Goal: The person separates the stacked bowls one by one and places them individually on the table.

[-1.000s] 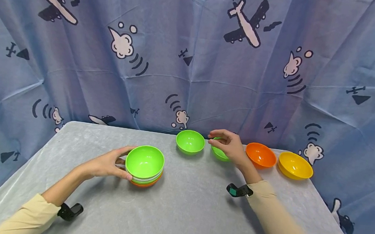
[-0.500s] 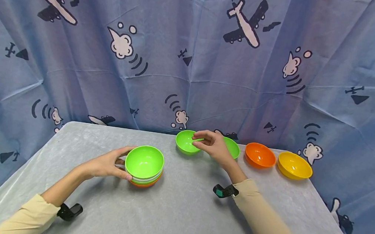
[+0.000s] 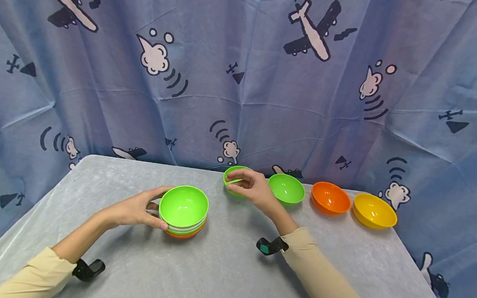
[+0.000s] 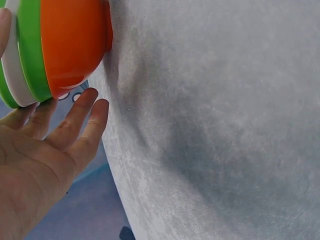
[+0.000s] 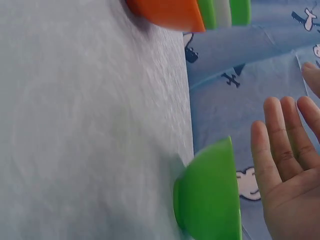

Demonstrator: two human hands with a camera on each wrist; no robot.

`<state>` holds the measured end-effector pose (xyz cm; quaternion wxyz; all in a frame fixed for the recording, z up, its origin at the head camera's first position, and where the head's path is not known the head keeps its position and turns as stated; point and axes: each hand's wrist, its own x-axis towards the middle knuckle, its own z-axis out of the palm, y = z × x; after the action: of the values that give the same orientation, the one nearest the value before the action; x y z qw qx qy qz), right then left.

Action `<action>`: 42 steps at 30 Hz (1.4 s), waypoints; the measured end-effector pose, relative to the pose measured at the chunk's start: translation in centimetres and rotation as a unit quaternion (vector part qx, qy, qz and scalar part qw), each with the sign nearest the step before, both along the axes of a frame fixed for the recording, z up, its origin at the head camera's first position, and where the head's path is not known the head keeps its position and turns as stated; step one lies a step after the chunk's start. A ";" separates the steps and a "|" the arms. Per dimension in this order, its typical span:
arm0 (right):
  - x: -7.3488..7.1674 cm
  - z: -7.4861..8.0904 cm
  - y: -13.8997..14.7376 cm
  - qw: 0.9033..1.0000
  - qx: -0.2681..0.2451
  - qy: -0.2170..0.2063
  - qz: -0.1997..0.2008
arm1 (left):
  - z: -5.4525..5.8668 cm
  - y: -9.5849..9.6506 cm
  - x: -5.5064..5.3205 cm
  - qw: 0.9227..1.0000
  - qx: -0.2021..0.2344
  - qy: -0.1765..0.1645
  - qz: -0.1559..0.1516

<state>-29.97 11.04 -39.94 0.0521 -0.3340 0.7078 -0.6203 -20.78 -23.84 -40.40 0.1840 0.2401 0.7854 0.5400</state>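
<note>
My left hand (image 3: 132, 211) holds a stack of bowls (image 3: 184, 209) at its left side, thumb at the front and fingers behind. A green bowl tops the stack, with white, green and orange bowls under it. In the left wrist view, some fingertips (image 4: 102, 107) sit apart from the orange bowl (image 4: 75, 45). My right hand (image 3: 256, 191) hovers over the leftmost green bowl (image 3: 230, 172) at the back, covering part of it. The right wrist view has its fingers (image 5: 275, 132) extended and apart, holding nothing, beside a green bowl (image 5: 210, 192).
Another green bowl (image 3: 287, 189), an orange bowl (image 3: 331, 198) and a yellow bowl (image 3: 375, 211) stand in a row along the back right of the cloth-covered table (image 3: 211, 269). A blue patterned curtain (image 3: 211, 71) hangs right behind the table.
My right hand has moved left from the second green bowl to over the leftmost green bowl, uncovering the second. The left hand and the stack have stayed put.
</note>
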 end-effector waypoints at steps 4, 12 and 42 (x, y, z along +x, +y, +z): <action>0.5 -0.2 -0.9 1.000 0.013 -0.001 0.016 | -0.1 0.0 0.0 1.000 -0.001 0.000 0.001; 1.8 -0.2 -2.3 0.997 0.034 -0.028 0.060 | -0.1 0.0 0.0 1.000 0.001 -0.001 0.001; 3.8 -1.7 -6.9 0.985 0.125 -0.014 0.117 | 0.3 0.1 0.1 1.000 -0.003 -0.019 -0.001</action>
<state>-26.13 4.13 -41.63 0.1758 -0.3969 0.7348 -0.5213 -20.71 -23.69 -40.14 0.2000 0.2300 0.7831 0.5420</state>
